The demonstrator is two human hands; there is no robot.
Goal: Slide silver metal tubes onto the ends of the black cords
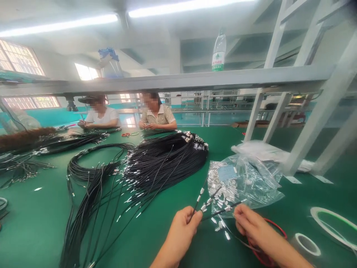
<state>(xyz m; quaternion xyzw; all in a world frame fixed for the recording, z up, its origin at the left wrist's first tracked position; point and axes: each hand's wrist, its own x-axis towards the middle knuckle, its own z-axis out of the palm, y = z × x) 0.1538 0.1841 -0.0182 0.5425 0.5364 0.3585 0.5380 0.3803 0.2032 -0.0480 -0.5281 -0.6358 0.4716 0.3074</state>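
My left hand (182,229) is closed, its thumb and fingers pinching several thin black cables (214,214) with small silver metal sleeves on them. The cables fan out to the right and upward from that grip. My right hand (251,223) is also closed, with its fingertips at the end of the cable that points right. What exactly lies between those fingertips is too small to make out. Beneath and beyond the hands, loose silver metal sleeves (227,235) lie on the green table (156,238). More of them spill from a clear plastic bag (256,186).
A big bundle of black cables (167,160) lies mid-table, with another bundle (83,212) to the left. At right are a tape roll (308,243), a white ring-shaped coil (331,230) and metal shelf posts (302,141). Two people sit opposite. A bottle (219,52) stands on the shelf.
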